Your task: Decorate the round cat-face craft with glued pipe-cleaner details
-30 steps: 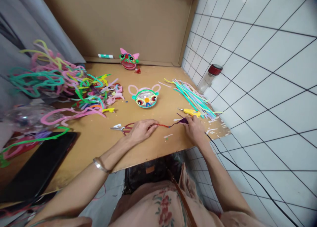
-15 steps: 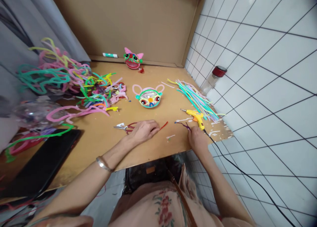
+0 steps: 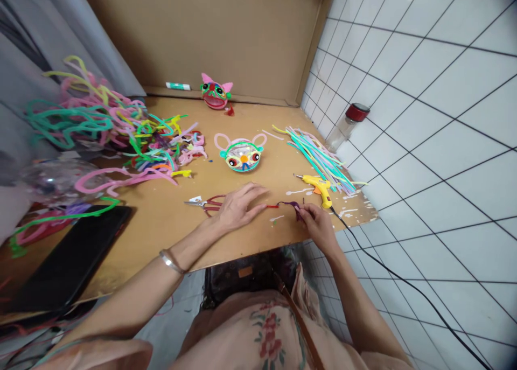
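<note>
My left hand (image 3: 242, 206) lies on the table with its fingers stretched out and the thumb apart from them. A short red strip (image 3: 272, 206) lies at its thumb tip. Opposite, my right hand (image 3: 319, 224) pinches a dark purple strip (image 3: 293, 204) between thumb and fingers. The free end of the purple strip reaches close to the red strip; whether they touch I cannot tell. Partly under my left hand are red-handled scissors (image 3: 212, 202). Beyond the hands stands a clear, round animal head (image 3: 244, 157) with pink loop ears and big eyes.
A yellow glue gun (image 3: 321, 188) lies by my right hand, its cord running off the table. Behind it are bundled pipe cleaners (image 3: 319, 157) and a red-lidded jar (image 3: 349, 125). A tangled pile (image 3: 117, 125), a black phone (image 3: 76, 257) and a finished-looking pink head (image 3: 215, 94) lie around.
My left hand has loosened from a closed grip near the red strip, its fingers now stretched out. My right hand has moved slightly left, bringing the purple strip nearer the red one.
</note>
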{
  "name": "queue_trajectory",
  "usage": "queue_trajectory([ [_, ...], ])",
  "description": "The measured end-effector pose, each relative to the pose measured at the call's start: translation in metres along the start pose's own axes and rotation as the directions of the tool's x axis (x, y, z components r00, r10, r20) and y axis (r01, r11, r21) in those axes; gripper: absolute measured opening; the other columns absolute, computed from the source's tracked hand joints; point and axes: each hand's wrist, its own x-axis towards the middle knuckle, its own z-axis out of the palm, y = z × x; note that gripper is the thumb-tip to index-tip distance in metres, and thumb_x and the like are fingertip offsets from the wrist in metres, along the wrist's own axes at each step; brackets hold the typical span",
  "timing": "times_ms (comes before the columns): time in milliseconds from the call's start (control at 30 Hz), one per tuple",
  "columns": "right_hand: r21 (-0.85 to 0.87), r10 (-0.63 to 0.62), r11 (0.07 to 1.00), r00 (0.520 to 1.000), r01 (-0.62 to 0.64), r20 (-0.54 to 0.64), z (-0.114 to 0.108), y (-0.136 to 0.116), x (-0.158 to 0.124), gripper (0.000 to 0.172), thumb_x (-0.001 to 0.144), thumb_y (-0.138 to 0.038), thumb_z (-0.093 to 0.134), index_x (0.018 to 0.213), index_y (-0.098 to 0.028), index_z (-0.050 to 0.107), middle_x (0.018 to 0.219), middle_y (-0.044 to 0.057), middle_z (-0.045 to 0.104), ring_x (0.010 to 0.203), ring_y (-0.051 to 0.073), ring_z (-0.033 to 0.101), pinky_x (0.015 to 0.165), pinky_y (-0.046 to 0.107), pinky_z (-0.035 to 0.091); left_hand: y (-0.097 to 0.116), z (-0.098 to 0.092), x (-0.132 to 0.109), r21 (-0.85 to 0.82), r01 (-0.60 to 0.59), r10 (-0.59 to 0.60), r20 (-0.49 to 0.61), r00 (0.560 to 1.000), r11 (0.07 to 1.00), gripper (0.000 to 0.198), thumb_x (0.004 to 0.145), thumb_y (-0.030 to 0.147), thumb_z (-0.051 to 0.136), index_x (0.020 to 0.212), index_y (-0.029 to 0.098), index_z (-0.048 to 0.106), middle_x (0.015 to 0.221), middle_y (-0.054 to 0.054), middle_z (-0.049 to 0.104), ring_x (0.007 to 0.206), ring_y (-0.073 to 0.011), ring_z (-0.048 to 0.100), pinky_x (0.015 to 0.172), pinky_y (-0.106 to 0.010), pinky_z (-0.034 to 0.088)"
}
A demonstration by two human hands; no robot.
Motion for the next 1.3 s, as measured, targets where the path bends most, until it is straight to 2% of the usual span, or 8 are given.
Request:
queue_trajectory([
  [133,0.059,-0.065,0.996,0.995,0.061,0.072,0.004,-0.015,-0.002,0.029,0.088,-0.041,0.047,0.073,-0.019,0.06,0.065,0.0,0.061,0.06,0.014,0.053,0.06,0.025,0.041,0.013,0.013,0.011,0.069,-0.088,0.081,0.088,0.993,0.994,0.042,0.092,0.041,0.05,0.128,0.019,0.055,0.123,-0.013,0.063,0.115,-0.0231,0.055,0.094,-0.038,0.041],
  [267,-0.006,-0.135,0.991,0.983,0.137,0.127,0.005,-0.026,-0.004,0.028,0.089,-0.035,0.047,0.076,-0.018,0.064,0.069,0.001,0.064,0.067,0.015,0.057,0.064,0.024,0.043,0.016,0.021,0.017,0.116,-0.101,0.082,0.154,0.985,0.988,0.035,0.098,0.034,0.037,0.097,0.019,0.069,0.082,-0.007,0.07,0.084,-0.0178,0.058,0.081,-0.035,0.036],
  [433,-0.182,-0.096,0.974,0.973,0.136,0.21,-0.021,-0.021,-0.021,0.026,0.091,-0.031,0.046,0.087,-0.018,0.069,0.078,0.003,0.069,0.071,0.016,0.06,0.067,0.025,0.042,0.005,0.016,0.01,0.113,0.03,-0.04,0.084,0.996,0.993,0.038,0.099,0.036,0.036,0.097,0.019,0.07,0.082,-0.005,0.072,0.077,-0.0169,0.057,0.075,-0.034,0.033],
  [567,-0.278,-0.025,0.939,0.846,0.202,0.532,-0.043,-0.025,-0.042,0.04,0.091,-0.043,0.052,0.061,-0.019,0.062,0.06,0.001,0.061,0.059,0.014,0.055,0.059,0.024,0.04,0.001,0.013,0.008,0.1,0.121,-0.127,0.053,0.99,0.988,0.038,0.099,0.036,0.036,0.101,0.019,0.07,0.093,-0.006,0.074,0.082,-0.0177,0.06,0.076,-0.033,0.033],
  [633,-0.213,-0.112,0.945,0.854,0.25,0.508,-0.04,-0.028,-0.046,0.041,0.096,-0.041,0.042,0.07,-0.019,0.064,0.07,0.003,0.064,0.067,0.015,0.058,0.063,0.025,0.044,0.003,0.014,0.009,0.097,0.112,-0.119,0.066,0.991,0.989,0.038,0.099,0.036,0.037,0.102,0.018,0.07,0.092,-0.006,0.074,0.083,-0.0178,0.06,0.075,-0.033,0.033],
  [767,-0.174,-0.384,0.886,0.89,0.43,0.247,-0.006,-0.025,-0.035,0.029,0.097,-0.024,0.039,0.112,-0.021,0.063,0.112,0.01,0.066,0.104,0.02,0.06,0.092,0.036,0.048,0.006,0.014,0.01,0.128,0.094,-0.102,0.053,0.993,0.987,0.038,0.098,0.036,0.038,0.097,0.017,0.071,0.087,-0.007,0.073,0.079,-0.0178,0.06,0.075,-0.034,0.034],
  [1000,-0.378,-0.445,0.788,0.873,0.487,0.199,0.04,-0.007,-0.015,0.021,0.091,-0.02,0.051,0.102,-0.017,0.068,0.101,0.013,0.064,0.096,0.025,0.057,0.086,0.041,0.049,-0.006,0.018,0.003,0.122,0.051,-0.067,0.128,0.99,0.991,0.033,0.097,0.034,0.041,0.102,0.018,0.069,0.09,-0.007,0.071,0.085,-0.0171,0.062,0.079,-0.032,0.04],
  [1300,-0.252,-0.468,0.813,0.847,0.524,0.252,0.033,-0.017,-0.03,0.027,0.093,-0.017,0.045,0.084,-0.019,0.07,0.091,0.01,0.065,0.087,0.02,0.055,0.077,0.034,0.045,-0.005,0.019,0.002,0.159,-0.048,0.007,0.251,0.968,0.986,0.03,0.096,0.031,0.043,0.099,0.02,0.071,0.086,-0.006,0.066,0.083,-0.0166,0.061,0.075,-0.029,0.044],
])
